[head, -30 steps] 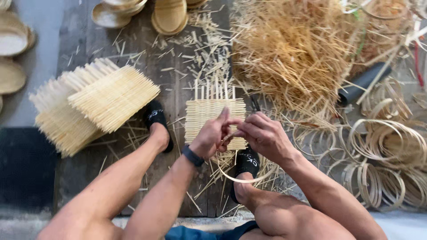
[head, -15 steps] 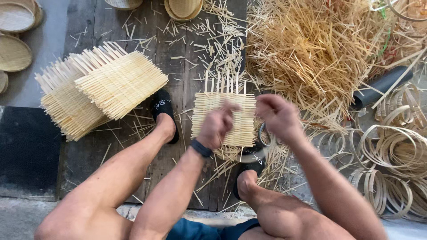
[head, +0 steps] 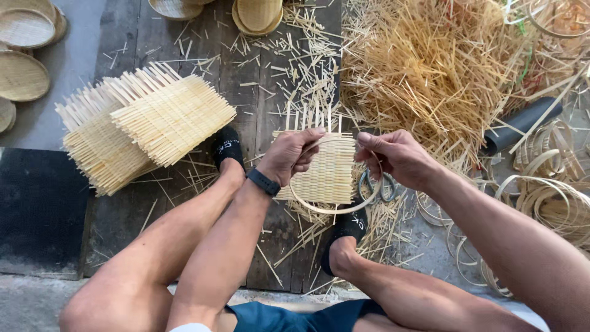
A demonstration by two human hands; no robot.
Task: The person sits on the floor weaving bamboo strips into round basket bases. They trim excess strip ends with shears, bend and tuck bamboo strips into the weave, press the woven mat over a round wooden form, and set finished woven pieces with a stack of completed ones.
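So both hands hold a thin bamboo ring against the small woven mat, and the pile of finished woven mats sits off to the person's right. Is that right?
Not quite. The head view shows the left hand and right hand holding the thin bamboo ring against the small woven mat, but the pile of finished woven mats lies to the person's left, not the right.

— What lies to the left of your hands?

— A stack of woven mats (head: 144,129), tilted on the dark planks (head: 252,92), and round baskets (head: 21,74) further left.

— And beyond them, to the right?

— You have a heap of loose straw (head: 436,67) ahead, a black tube (head: 519,126) beside it, coiled hoops (head: 553,197) right, scissors (head: 378,184) below.
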